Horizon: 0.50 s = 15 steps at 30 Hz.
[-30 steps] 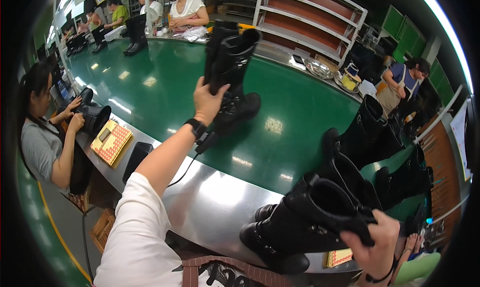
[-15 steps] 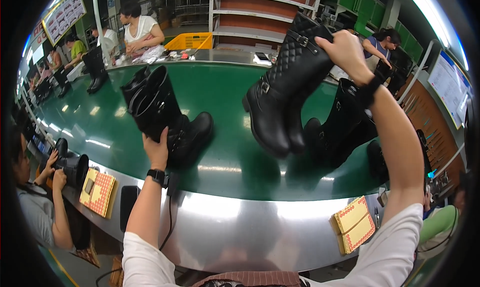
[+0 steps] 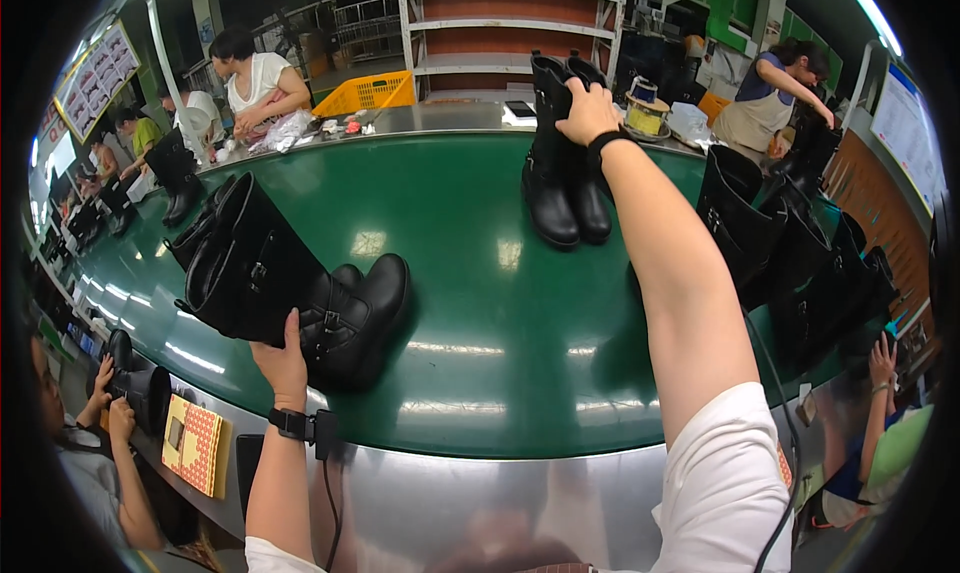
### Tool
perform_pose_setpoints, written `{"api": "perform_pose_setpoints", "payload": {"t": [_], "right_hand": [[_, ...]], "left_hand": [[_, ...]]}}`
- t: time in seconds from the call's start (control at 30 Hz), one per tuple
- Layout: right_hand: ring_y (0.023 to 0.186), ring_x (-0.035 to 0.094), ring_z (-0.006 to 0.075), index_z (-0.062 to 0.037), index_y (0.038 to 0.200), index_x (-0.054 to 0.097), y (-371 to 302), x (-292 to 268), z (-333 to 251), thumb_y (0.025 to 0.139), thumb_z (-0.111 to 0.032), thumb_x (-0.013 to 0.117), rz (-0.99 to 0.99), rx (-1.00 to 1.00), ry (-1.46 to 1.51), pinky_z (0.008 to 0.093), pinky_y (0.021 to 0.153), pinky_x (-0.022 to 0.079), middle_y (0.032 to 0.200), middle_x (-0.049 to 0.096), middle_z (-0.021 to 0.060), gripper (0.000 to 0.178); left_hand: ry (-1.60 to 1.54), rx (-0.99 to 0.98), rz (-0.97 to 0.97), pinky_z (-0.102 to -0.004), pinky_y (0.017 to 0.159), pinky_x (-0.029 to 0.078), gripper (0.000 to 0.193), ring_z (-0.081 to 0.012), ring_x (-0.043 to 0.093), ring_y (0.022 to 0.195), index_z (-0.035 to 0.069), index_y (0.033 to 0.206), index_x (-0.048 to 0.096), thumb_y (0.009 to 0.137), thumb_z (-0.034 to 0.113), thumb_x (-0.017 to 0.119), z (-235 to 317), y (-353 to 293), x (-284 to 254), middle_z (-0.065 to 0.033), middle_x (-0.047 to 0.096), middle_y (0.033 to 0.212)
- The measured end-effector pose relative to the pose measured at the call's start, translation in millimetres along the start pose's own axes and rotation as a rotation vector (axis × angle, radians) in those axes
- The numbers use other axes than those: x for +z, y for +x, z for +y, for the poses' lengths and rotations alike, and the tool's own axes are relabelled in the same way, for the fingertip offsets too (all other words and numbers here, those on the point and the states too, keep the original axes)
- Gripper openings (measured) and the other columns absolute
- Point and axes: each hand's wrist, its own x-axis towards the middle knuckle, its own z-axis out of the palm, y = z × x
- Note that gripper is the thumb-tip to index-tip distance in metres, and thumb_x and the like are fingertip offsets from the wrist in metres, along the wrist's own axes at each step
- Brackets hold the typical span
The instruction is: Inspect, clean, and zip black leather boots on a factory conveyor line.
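Observation:
A pair of black boots stands upright on the green work surface at the far middle. My right hand reaches out to it, with the fingers bent over the upper shaft of the right boot. Nearer and to the left, another pair of black buckled boots leans toward the left, toes pointing right. Against the underside of its shaft, my left hand grips with the thumb showing; the other fingers are hidden behind the boot.
More black boots stand close together at the right, beside my right arm. A steel edge runs along my side, with a patterned card stack at left. Across the surface are a yellow crate, white shelves and several co-workers.
My right hand has carried its boots away from me, from raised and tilted to upright on the green surface. The left pair has tipped further left in my left hand.

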Motion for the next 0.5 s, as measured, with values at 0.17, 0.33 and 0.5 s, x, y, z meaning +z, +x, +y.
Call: {"api": "perform_pose_setpoints", "payload": {"t": [0.17,0.33,0.5], "right_hand": [[0.131,0.039,0.0355,-0.0252,0.136,0.045,-9.5,-29.1,3.1,0.072,-0.031,0.079,-0.079,-0.064,-0.078,0.0493,0.103,0.041,0.138,0.042,0.0161,0.073],[0.121,0.048,0.0291,-0.0171,0.114,0.063,-33.6,-91.0,24.2,0.076,-0.038,0.074,-0.072,-0.252,-0.11,0.0509,0.095,0.044,0.119,0.057,0.0093,0.045],[0.113,0.052,0.0285,-0.0134,0.107,0.065,-109.0,-181.0,48.7,0.078,-0.035,0.071,-0.039,-0.353,-0.161,0.0455,0.089,0.045,0.109,0.06,0.0076,0.037]], "left_hand": [[0.0,0.056,-0.006,-0.0323,0.089,0.046,0.043,-0.0215,0.062,0.099,-0.006,0.113,0.055,0.084,0.018,0.076,-0.6,-0.8,6.8,-0.0141,0.064,0.109],[-0.019,0.048,0.028,-0.0334,0.088,0.046,0.044,-0.0253,0.063,0.098,-0.007,0.112,0.057,0.083,0.02,0.076,-5.5,-1.8,13.4,-0.0153,0.063,0.11],[0.009,0.088,0.039,-0.0362,0.084,0.047,0.04,-0.0305,0.063,0.093,-0.008,0.103,0.064,0.083,0.025,0.075,-2.4,9.0,7.1,-0.0149,0.062,0.106]]}}
